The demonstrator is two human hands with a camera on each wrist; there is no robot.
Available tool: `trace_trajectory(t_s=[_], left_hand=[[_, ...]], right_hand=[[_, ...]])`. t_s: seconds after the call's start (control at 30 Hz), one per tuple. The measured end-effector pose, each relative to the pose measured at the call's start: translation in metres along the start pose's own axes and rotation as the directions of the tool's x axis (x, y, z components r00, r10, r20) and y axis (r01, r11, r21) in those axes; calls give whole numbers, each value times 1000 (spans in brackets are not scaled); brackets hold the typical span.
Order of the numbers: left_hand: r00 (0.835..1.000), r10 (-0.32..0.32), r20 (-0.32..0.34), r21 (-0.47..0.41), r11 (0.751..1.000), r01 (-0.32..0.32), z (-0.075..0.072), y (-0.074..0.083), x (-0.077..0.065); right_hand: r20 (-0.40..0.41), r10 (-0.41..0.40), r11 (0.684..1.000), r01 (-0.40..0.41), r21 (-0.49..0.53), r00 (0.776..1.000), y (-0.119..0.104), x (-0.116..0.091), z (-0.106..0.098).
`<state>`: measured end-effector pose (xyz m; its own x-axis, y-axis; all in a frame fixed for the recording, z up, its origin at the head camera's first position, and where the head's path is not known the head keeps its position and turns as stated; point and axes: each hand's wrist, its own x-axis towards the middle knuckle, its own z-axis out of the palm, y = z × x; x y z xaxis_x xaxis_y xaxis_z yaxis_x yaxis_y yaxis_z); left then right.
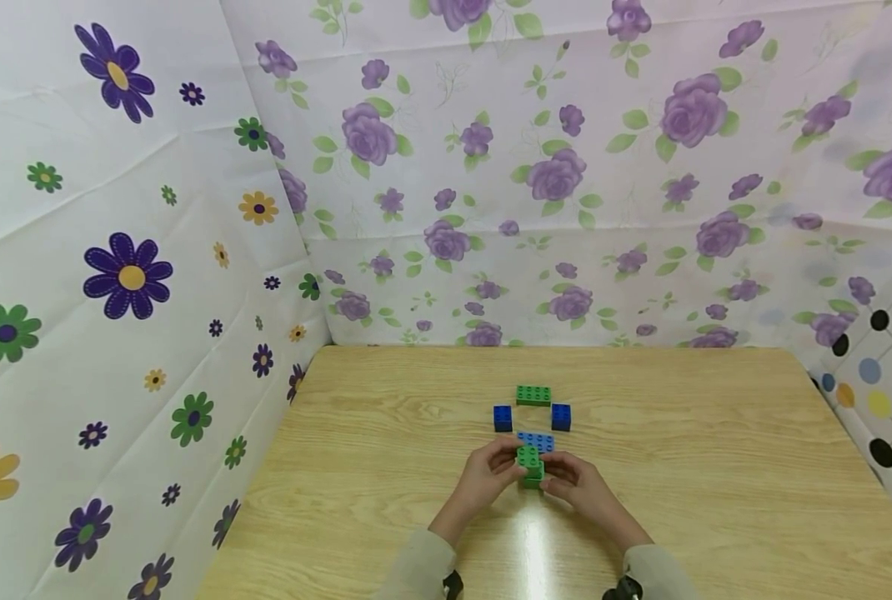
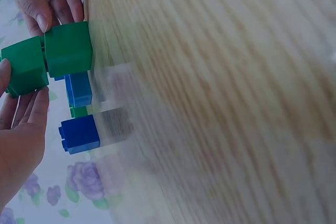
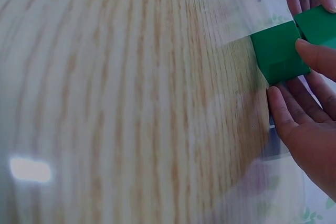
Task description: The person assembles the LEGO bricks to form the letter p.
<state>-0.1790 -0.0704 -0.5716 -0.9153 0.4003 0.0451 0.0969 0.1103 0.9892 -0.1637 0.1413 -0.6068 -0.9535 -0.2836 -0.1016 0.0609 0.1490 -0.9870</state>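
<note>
Two square green bricks are together between my hands near the front of the table. My left hand pinches the upper green brick between thumb and fingers. Below it, the lower green brick is held by my right hand, thumb on one side and fingers on the other. In the left wrist view the upper brick sits tilted against the lower one's studded top, with a narrow gap along the seam. Just behind my fingertips lies a light blue brick, partly covered by the hands and green bricks.
Beyond the light blue brick stand two dark blue bricks, one left and one right. A long green brick lies farther back between them. The wooden table meets flowered cloth at the back and left, and dotted cloth at the right.
</note>
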Motion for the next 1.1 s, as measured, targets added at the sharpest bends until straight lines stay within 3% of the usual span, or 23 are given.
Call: trace_trajectory(t_s=[0.5,1.1], left_hand=[[1000,-17,15,52,999,16,1,2,1],[997,-70,15,187,980,66,2,10,2]], right_hand=[[-10,15,1000,-15,-15,1000,-1,1,0],[-24,28,1000,-28,0,999,0,3,0]])
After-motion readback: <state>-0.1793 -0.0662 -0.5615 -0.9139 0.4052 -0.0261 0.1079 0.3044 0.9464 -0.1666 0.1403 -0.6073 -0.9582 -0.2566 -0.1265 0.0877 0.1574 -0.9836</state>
